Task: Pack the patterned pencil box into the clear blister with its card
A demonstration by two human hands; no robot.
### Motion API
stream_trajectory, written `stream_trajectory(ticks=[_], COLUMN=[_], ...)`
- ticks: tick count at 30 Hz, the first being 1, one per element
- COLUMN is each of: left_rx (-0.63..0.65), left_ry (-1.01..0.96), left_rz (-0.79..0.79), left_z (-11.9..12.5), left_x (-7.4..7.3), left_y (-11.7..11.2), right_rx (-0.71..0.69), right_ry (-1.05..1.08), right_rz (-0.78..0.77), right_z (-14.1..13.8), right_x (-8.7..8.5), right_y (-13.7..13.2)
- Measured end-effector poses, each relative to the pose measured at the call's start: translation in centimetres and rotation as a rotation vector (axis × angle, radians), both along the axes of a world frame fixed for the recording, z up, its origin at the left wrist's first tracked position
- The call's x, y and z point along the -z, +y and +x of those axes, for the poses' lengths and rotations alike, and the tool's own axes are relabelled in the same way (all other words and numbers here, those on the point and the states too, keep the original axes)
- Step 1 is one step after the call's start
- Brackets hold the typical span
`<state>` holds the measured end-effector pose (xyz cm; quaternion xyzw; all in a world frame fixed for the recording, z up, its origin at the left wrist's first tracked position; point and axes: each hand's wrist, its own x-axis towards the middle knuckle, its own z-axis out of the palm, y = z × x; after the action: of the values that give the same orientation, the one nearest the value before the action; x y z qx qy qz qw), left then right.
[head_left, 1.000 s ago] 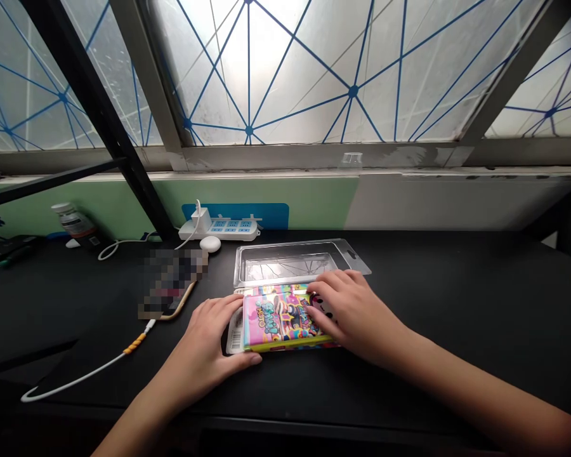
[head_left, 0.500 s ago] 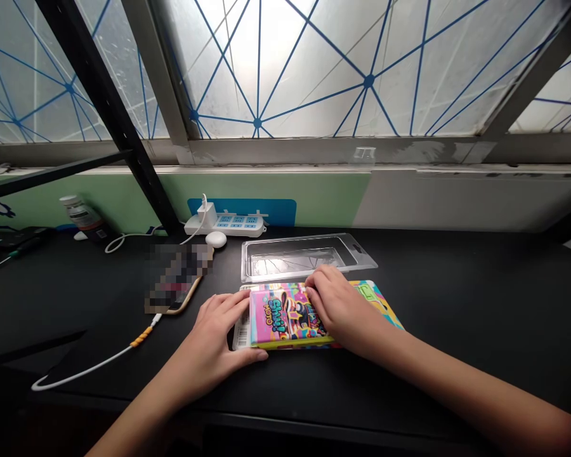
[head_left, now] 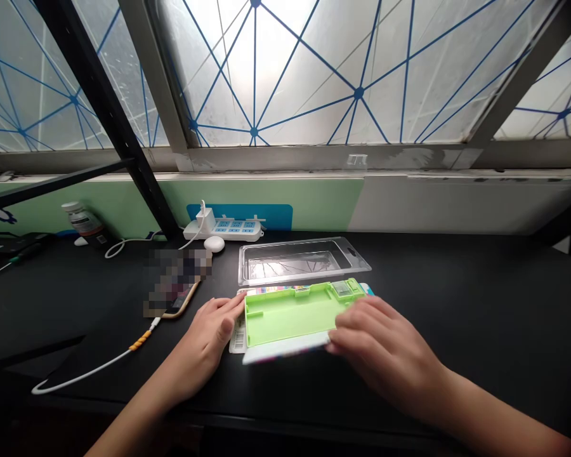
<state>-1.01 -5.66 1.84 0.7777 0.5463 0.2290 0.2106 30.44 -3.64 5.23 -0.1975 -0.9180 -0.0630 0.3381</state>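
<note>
A flat box lies on the black table (head_left: 457, 304) in front of me. Its lid (head_left: 285, 314) is swung up and shows a light green inside with moulded compartments. My right hand (head_left: 385, 352) grips the lid's near right edge with curled fingers. My left hand (head_left: 207, 339) lies flat against the box's left end, fingers stretched out, touching a white card with a barcode (head_left: 236, 336) under the box. A clear plastic blister shell (head_left: 295, 260) lies just behind the box.
A phone (head_left: 176, 295) on a white charging cable (head_left: 90, 368) lies left of my left hand. A white power strip (head_left: 228, 228), a small white oval object (head_left: 214, 243) and a bottle (head_left: 83, 222) sit along the green wall. A black diagonal strut (head_left: 105, 114) rises at the left.
The colourful printed top of the box has given way to its green inside. My right hand has moved from the top face to the near right edge. The left hand has stayed put.
</note>
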Motion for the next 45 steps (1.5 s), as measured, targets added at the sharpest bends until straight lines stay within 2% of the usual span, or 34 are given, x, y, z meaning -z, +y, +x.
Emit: stream_trajectory(ticks=[2, 5, 8, 10, 14, 19, 23, 28, 35, 40, 42, 45], left_rx=[-0.011, -0.047, -0.094, -0.106, -0.091, -0.013, -0.003, 0.034, -0.071, -0.109, -0.128, -0.147], left_ry=[0.041, 0.079, 0.045, 0.009, 0.006, -0.005, -0.047, -0.040, -0.011, -0.103, -0.124, -0.054], left_rz=[-0.025, -0.047, -0.032, -0.003, 0.024, 0.034, 0.042, 0.071, 0.102, 0.235, 0.291, 0.338], left_z=[0.2, 0.4, 0.4, 0.3, 0.2, -0.1, -0.6, -0.9, 0.4, 1.2, 1.7, 2.9], left_x=[0.2, 0.6, 0.9, 1.0, 1.1, 0.9, 1.1, 1.9, 2.1, 0.7, -0.5, -2.2], left_y=[0.2, 0.4, 0.4, 0.3, 0.3, 0.1, -0.2, 0.1, 0.0, 0.4, 1.7, 5.1], right_rx=[-0.056, -0.029, 0.120, 0.224, 0.287, 0.283, 0.272, 0.320, 0.358, 0.338, 0.291, 0.273], right_ry=[-0.111, -0.222, -0.192, -0.163, -0.139, -0.035, 0.078, 0.046, 0.143, 0.306, 0.344, 0.354], right_rz=[-0.177, -0.413, -0.460, -0.562, -0.720, -0.768, -0.784, -0.813, -0.796, -0.745, -0.747, -0.709], right_z=[1.2, 3.7, 7.2, 9.5, 11.3, 10.3, 10.0, 9.6, 9.5, 9.5, 9.2, 8.2], right_x=[-0.7, -0.7, 0.8, 2.3, 4.2, 4.4, 4.4, 4.6, 4.1, 3.0, 2.2, 1.1], right_y=[-1.4, -1.8, -0.1, 1.5, 3.5, 3.7, 3.6, 3.5, 3.2, 4.4, 6.1, 9.9])
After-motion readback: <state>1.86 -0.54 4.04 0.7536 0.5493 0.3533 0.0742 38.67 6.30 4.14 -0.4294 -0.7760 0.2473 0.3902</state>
